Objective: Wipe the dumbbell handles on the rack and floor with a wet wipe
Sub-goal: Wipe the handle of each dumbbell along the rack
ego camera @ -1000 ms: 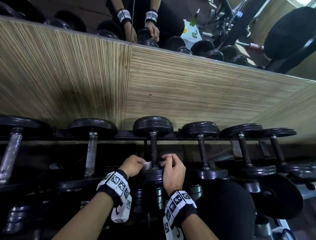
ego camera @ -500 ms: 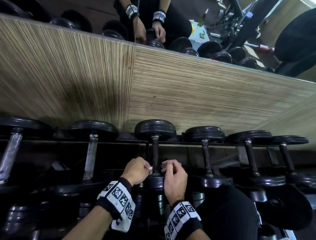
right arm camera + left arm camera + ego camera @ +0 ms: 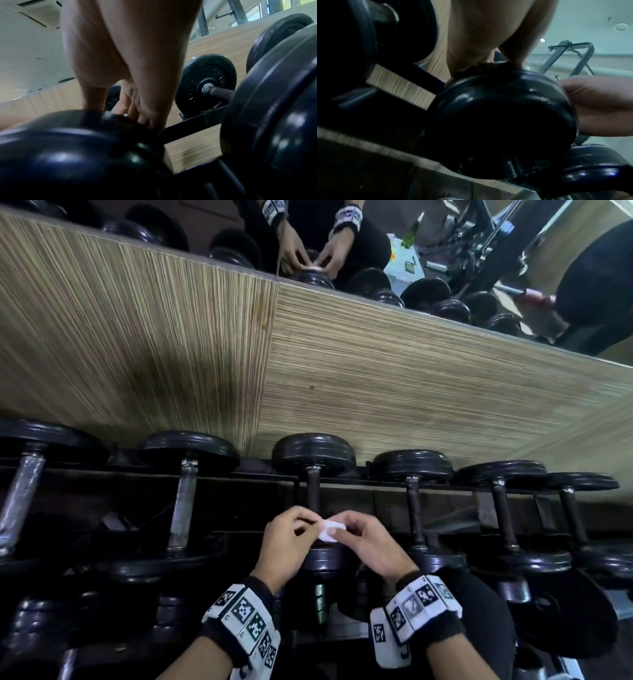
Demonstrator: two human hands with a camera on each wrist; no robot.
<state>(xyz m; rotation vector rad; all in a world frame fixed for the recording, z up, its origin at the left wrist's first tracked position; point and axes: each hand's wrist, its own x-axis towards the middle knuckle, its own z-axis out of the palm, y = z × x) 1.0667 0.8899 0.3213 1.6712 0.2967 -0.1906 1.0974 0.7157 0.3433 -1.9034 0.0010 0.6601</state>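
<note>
A small white wet wipe is pinched between both hands just above the near end of the middle dumbbell's dark handle. My left hand holds the wipe's left edge with curled fingers. My right hand pinches its right side. Below both hands sits that dumbbell's near black head, which fills the left wrist view and the lower left of the right wrist view. The wipe is hidden in both wrist views.
Several black dumbbells lie side by side on the dark rack, with steel handles at left and dark ones at right. A wood-grain wall panel rises behind, with a mirror above. More weights sit on the lower tier.
Both hands have lifted slightly off the middle dumbbell's handle and drawn the wipe out between them; it now shows as a white piece held at both ends.
</note>
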